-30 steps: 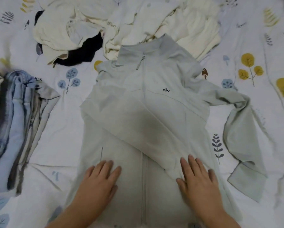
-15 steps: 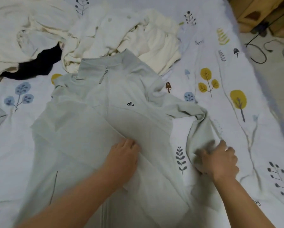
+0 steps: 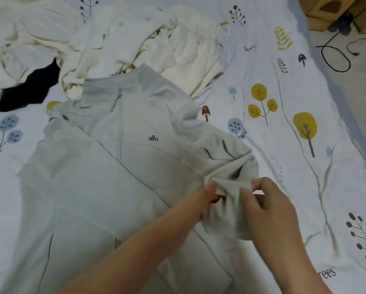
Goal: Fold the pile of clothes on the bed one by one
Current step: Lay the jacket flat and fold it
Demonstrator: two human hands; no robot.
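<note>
Printed bedsheet under soft jacket

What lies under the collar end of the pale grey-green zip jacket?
The pale grey-green zip jacket has its collar overlapping a heap of cream clothes; a black garment shows to its left. Anything beneath its body is covered.

bare sheet R of jacket, clothes pile blocks far side, cables prob on floor
</note>
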